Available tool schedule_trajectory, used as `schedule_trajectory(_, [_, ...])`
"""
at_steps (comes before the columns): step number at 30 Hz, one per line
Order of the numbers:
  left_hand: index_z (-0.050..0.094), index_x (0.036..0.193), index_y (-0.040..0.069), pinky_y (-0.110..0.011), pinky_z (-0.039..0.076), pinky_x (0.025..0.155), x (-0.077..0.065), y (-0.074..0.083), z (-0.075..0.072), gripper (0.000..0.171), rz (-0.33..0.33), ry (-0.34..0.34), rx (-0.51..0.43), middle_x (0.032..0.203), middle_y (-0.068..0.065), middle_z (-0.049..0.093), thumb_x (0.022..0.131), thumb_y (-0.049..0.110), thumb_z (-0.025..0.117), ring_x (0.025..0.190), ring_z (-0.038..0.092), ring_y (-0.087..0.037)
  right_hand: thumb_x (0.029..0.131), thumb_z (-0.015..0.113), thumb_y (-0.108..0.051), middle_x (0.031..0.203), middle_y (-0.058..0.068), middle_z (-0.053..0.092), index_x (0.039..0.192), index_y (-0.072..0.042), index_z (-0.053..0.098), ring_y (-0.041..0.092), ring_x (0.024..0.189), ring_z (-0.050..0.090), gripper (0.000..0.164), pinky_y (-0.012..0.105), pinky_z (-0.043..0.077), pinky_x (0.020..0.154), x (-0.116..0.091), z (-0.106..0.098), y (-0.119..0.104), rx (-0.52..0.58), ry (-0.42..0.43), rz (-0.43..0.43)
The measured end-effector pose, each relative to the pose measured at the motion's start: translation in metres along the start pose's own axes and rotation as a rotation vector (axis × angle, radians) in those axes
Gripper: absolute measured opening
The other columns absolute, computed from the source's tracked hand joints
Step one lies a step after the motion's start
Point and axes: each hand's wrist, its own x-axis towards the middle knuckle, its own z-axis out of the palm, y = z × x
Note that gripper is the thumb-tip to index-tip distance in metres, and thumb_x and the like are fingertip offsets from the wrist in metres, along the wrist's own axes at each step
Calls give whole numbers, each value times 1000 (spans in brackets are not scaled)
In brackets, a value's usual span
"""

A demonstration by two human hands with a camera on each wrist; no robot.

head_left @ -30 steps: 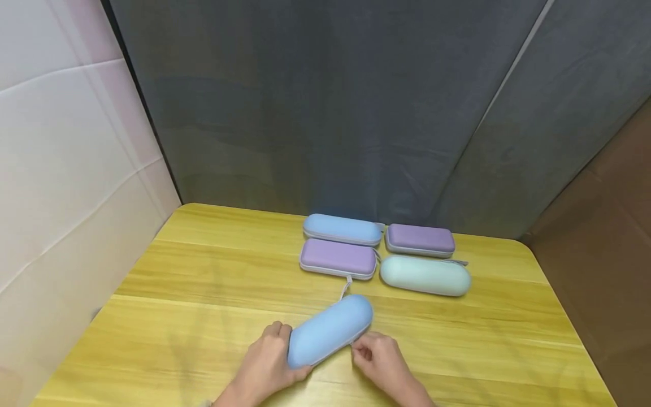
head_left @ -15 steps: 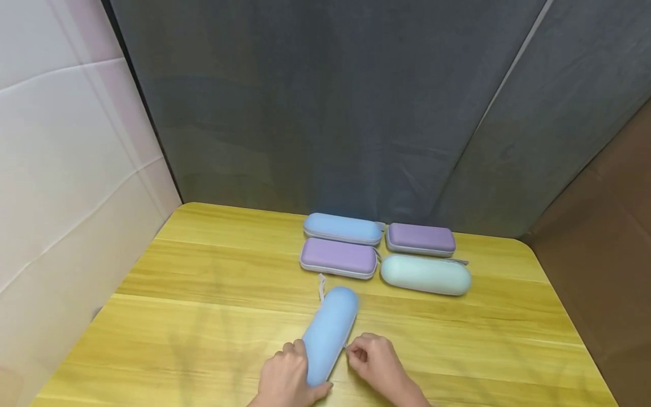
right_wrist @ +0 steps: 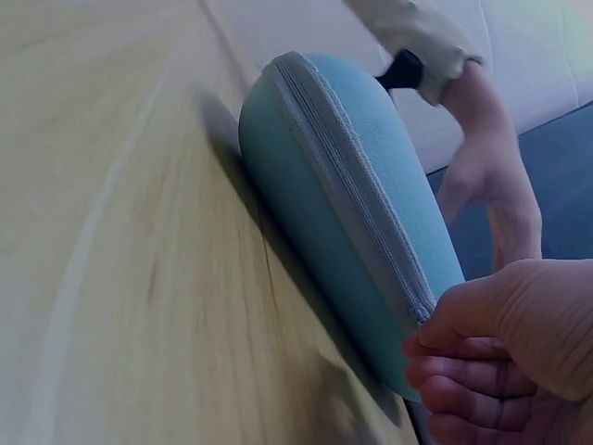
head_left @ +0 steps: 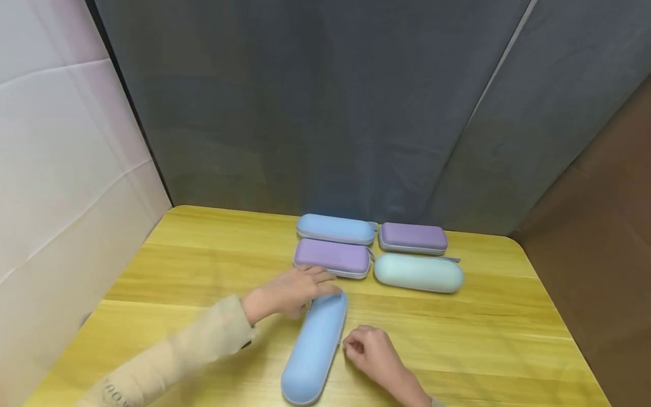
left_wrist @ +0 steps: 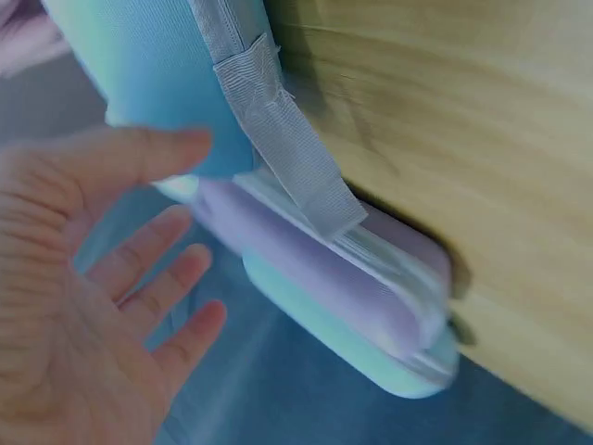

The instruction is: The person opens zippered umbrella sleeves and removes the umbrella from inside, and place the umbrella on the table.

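"What is backed by the dark grey cloth curtain?"

"A yellow wood-grain table. A rounded blue zippered case is placed before four oblong purple, mint and blue cases."

"Obstructed?"

"Its far end is, by the spread left hand; its zipper pull is pinched by the right hand."

Light blue zippered hard case on a wood-grain table, its far rounded end seen against the table's edge. A grey zipper runs along its side. The right hand pinches the zipper pull, mostly hidden by the thumb. Beyond the case, the left hand reaches from a beige sleeve.
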Motion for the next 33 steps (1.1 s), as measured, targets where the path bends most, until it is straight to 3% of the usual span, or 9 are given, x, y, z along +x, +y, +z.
schedule_trajectory(3, [49,134,30,-41,36,104,13,1,0,75,56,-186,96,136,-2,48,68,7,75,127,41,-24,72,68,3,64,-7,57,70,-8,69,-5,58,46,11,9,41,51,0,-2,-1,2,-36,15])
schedule_trajectory(5, [46,135,34,-38,35,105,17,3,0,78,65,-258,148,137,1,46,68,12,78,128,40,-21,73,68,2,64,-7,57,70,-7,69,-5,58,46,10,9,41,51,1,-2,-1,5,-50,12])
schedule_trajectory(7, [45,135,35,-35,35,105,20,5,1,77,63,-285,165,137,4,46,68,14,78,128,40,-19,73,68,2,64,-6,57,70,-7,69,-5,58,46,10,9,41,51,2,-1,0,9,-55,6])
schedule_trajectory(14, [49,129,29,-33,40,101,24,5,5,73,74,-266,140,133,7,51,66,14,80,121,45,-15,73,69,2,65,-6,59,71,-7,70,-5,59,47,9,8,41,52,3,0,3,23,-50,-21])
schedule_trajectory(22, [50,123,25,-31,45,94,22,1,4,68,26,-273,95,128,6,55,64,14,82,114,51,-15,74,69,3,66,-5,60,72,-6,70,-4,59,48,9,8,42,53,5,-4,3,26,-48,-23])
schedule_trajectory(33, [54,127,24,-30,48,88,9,0,10,70,115,-169,180,120,1,58,63,22,83,106,55,-15,74,68,3,67,-5,59,72,-6,70,-3,60,48,10,9,43,54,8,-3,-1,41,-52,-32])
